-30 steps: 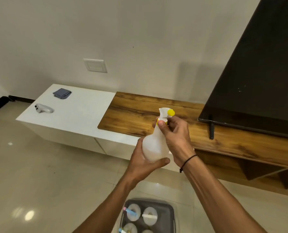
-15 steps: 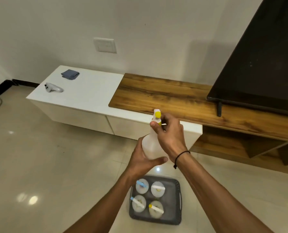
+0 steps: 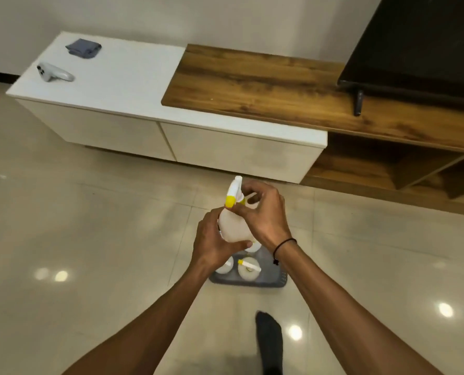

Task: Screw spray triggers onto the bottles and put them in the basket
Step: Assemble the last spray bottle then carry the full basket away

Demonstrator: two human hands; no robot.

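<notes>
I hold a translucent white bottle (image 3: 233, 230) upright above the floor. My left hand (image 3: 212, 246) wraps its body from below and the left. My right hand (image 3: 263, 216) pinches the yellow collar of the white spray trigger (image 3: 234, 190) on the bottle's neck. Directly under my hands stands a grey basket (image 3: 275, 280) on the floor, partly hidden by them. It holds several white bottles; one bottle's yellow-tipped trigger (image 3: 248, 265) shows.
A low white cabinet (image 3: 171, 136) and a wooden shelf (image 3: 266, 82) run along the wall ahead. A grey cloth (image 3: 84, 48) and a white controller (image 3: 55, 73) lie on the cabinet. A dark TV (image 3: 426, 41) stands at right. A dark-socked foot (image 3: 269, 342) is on the tiled floor.
My view has tilted downward and the bottle has dropped lower, toward the basket. Both hands keep their hold, and the trigger has turned from pointing right to pointing up.
</notes>
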